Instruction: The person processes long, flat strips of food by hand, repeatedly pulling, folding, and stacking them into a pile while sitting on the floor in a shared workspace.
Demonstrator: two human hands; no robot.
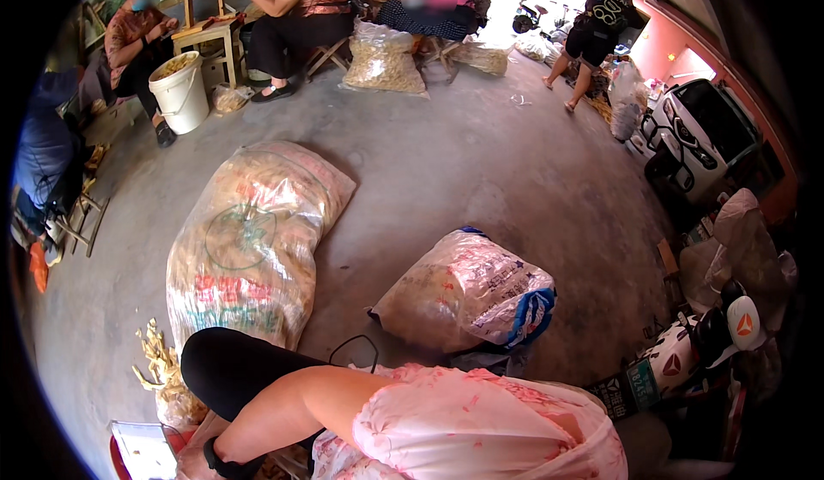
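Note:
My left arm in a pink floral sleeve reaches toward the lower left, a black band round its wrist. Only part of my left hand [196,459] shows at the lower edge, and its fingers are too hidden to tell what they do. It is beside a white flat rectangular thing [144,448] and a red rim [117,461]. Close by stands a small clear bag [180,405] with pale yellow dried sticks [154,356] poking out. Beyond my black-clad knee lies a large filled clear sack [249,240] with green and red print. My right hand is out of view.
A white-and-blue woven sack [481,287] lies ahead. Parked scooters [704,137] and a motorbike [687,356] line the right side. Seated people work at the far left around a wooden table [209,41], a white bucket [180,94] and a full sack [384,58]. Another person [596,38] stands far right.

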